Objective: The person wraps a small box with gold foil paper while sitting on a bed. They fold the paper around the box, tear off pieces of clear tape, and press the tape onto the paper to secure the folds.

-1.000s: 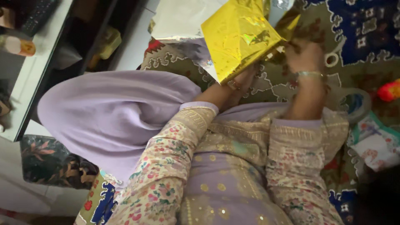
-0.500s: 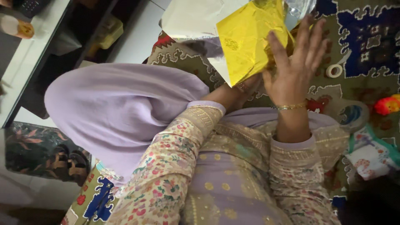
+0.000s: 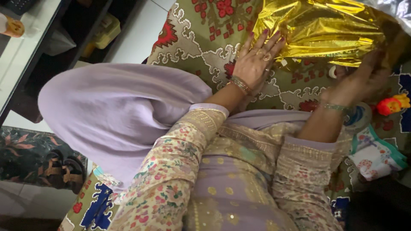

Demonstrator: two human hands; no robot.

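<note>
A crinkled gold foil sheet (image 3: 325, 30) lies spread on the patterned carpet (image 3: 201, 38) in front of me. My left hand (image 3: 254, 62) rests flat on the sheet's left edge, fingers apart, with rings and bangles on it. My right hand (image 3: 364, 79) is blurred at the sheet's lower right edge with its fingers curled against the foil. Whether it grips the foil is unclear. My knee under lilac cloth (image 3: 115, 111) sticks out to the left.
A small white tape ring (image 3: 333, 72) lies just below the foil. A larger tape roll (image 3: 358, 116) sits partly behind my right wrist. Right of these are a red and yellow toy (image 3: 391, 105) and a patterned cloth bundle (image 3: 374, 156). Sandals (image 3: 60, 167) lie lower left.
The folded gold foil has been opened out and laid flat on the carpet. My left hand came out from under it onto its edge. My right hand dropped to the lower right edge.
</note>
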